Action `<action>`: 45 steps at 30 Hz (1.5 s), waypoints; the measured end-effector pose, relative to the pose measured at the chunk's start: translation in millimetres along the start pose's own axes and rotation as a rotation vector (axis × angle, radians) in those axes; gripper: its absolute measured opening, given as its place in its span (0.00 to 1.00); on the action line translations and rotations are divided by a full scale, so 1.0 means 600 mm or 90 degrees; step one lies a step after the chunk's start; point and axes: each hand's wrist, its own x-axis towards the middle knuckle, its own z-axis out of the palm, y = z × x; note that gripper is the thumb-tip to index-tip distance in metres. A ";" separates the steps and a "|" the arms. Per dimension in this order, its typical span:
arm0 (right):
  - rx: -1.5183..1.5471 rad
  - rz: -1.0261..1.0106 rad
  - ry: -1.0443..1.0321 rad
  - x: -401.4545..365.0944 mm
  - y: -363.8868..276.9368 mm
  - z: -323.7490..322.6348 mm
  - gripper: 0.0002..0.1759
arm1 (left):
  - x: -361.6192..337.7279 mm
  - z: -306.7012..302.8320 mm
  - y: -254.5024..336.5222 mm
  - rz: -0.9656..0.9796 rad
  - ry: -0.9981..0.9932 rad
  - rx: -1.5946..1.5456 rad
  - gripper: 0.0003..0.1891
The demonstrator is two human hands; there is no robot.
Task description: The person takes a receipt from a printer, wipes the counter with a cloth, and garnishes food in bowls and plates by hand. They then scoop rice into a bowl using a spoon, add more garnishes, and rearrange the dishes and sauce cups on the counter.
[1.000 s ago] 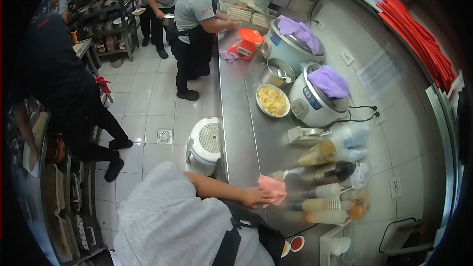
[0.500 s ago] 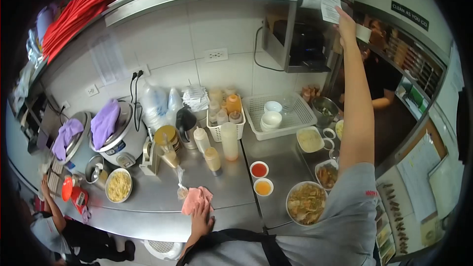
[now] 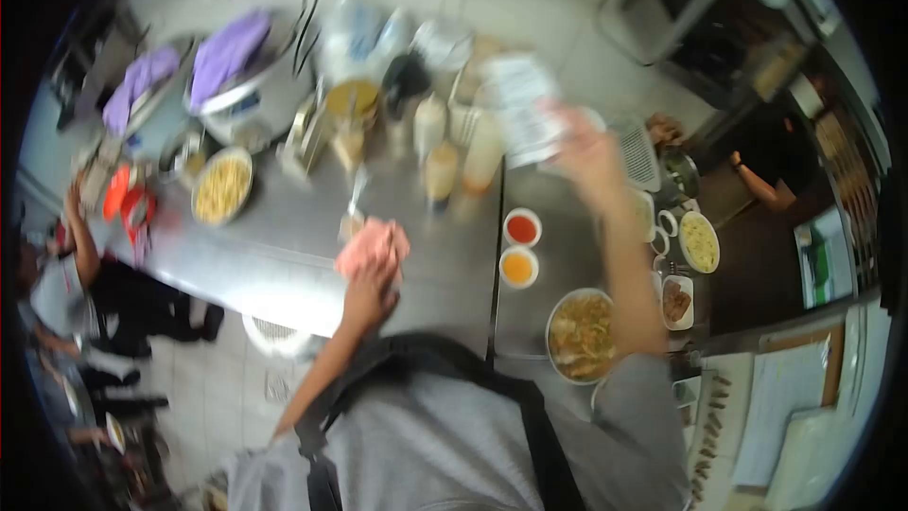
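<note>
My left hand (image 3: 372,291) rests on a crumpled pink cloth (image 3: 375,248) on the steel counter, its fingers pressed over the cloth's lower part. A white printed slip (image 3: 523,109) is held in my right hand (image 3: 588,149), raised over the counter and blurred by motion. Below the slip are a cup of red sauce (image 3: 521,228) and a cup of orange sauce (image 3: 517,268). A bowl of noodles with vegetables (image 3: 580,336) stands beside my right forearm. Sauce bottles (image 3: 441,173) stand behind the cloth.
At the left are a bowl of pale food (image 3: 223,187), purple cloths (image 3: 230,57) on cookers and a co-worker (image 3: 71,293). More bowls (image 3: 700,242) stand at the right. Another person's arm (image 3: 759,185) shows beyond them. A white stool (image 3: 276,336) is below the counter edge.
My right hand has come down from the upper shelf with the slip, now over the counter. The view has tilted down and turned. My left hand is still on the cloth.
</note>
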 end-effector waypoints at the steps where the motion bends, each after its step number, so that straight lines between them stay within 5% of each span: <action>1: 0.012 -0.072 -0.066 -0.022 0.068 0.089 0.26 | -0.001 0.005 -0.010 -0.039 0.023 0.020 0.38; 2: 0.137 0.001 -0.095 -0.045 0.160 0.163 0.27 | -0.002 0.006 -0.019 -0.063 0.045 0.042 0.37; 4: 0.062 0.146 -0.114 -0.093 0.226 0.275 0.25 | -0.005 -0.002 -0.041 -0.109 0.065 0.087 0.36; 5: -0.144 0.131 -0.115 -0.106 0.245 0.311 0.26 | -0.003 -0.013 -0.046 -0.130 0.063 0.106 0.36; 9: -0.260 0.012 -0.063 -0.133 0.350 0.367 0.23 | 0.008 -0.022 -0.030 -0.103 0.041 0.051 0.33; 14: -0.439 0.032 -0.073 -0.139 0.281 0.356 0.17 | 0.002 0.025 0.006 0.113 -0.032 0.034 0.31; 20: -0.449 0.008 -0.154 -0.126 0.292 0.344 0.13 | 0.022 0.010 -0.011 0.159 -0.035 0.074 0.33; 38: -0.416 -0.379 -0.223 -0.082 0.264 0.404 0.06 | 0.023 0.026 -0.036 0.138 -0.075 0.109 0.31; 45: -0.514 -0.266 -0.217 -0.083 0.294 0.340 0.05 | 0.023 0.022 -0.031 0.164 -0.019 0.110 0.33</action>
